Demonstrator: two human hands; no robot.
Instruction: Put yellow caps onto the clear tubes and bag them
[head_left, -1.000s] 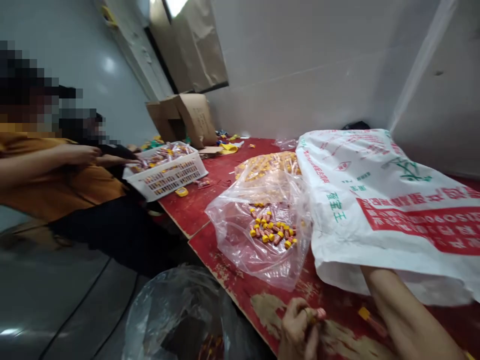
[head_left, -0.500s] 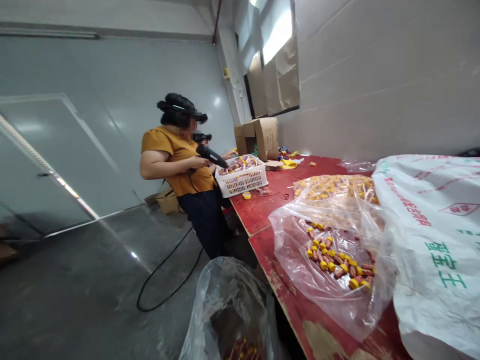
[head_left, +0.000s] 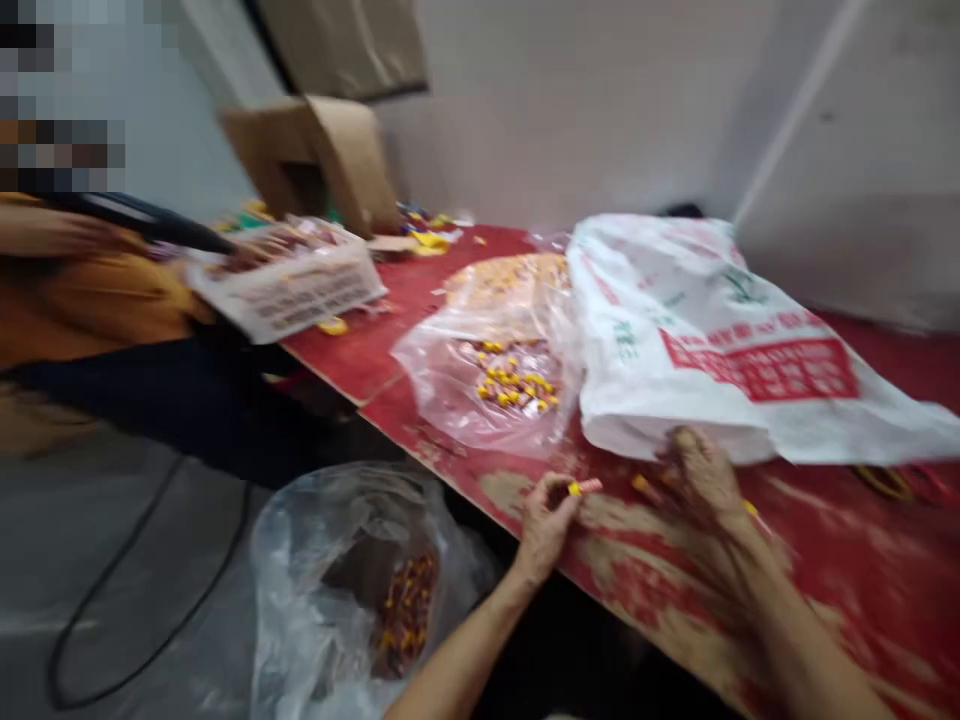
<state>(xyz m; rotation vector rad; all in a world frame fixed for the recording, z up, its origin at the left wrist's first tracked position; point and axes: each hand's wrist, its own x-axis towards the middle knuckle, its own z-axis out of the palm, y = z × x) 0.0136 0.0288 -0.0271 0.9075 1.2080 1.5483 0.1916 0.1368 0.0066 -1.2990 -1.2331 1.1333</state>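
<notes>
Near the front edge of the red table, my left hand (head_left: 545, 525) pinches a small yellow-capped bottle (head_left: 590, 487) with a reddish body. My right hand (head_left: 703, 475) is at the lower edge of the white woven sack (head_left: 720, 340); blur smears its fingers, and any object in them cannot be made out. Another yellow-capped bottle (head_left: 643, 486) lies between my hands, and a further one (head_left: 756, 515) is beside my right wrist. Left of the sack, an open clear plastic bag (head_left: 450, 400) holds several such bottles.
Below the table's front edge (head_left: 450, 475), a large clear bag (head_left: 292, 560) contains more bottles. A white basket (head_left: 307, 295) and a cardboard box (head_left: 360, 160) stand farther back. At left, a person's hand (head_left: 56, 232) holds a black tool (head_left: 150, 215); a cable loops across the floor.
My view has swung down and to the right. Both my hands have come into the picture, the left with a bottle. More of the white sack shows.
</notes>
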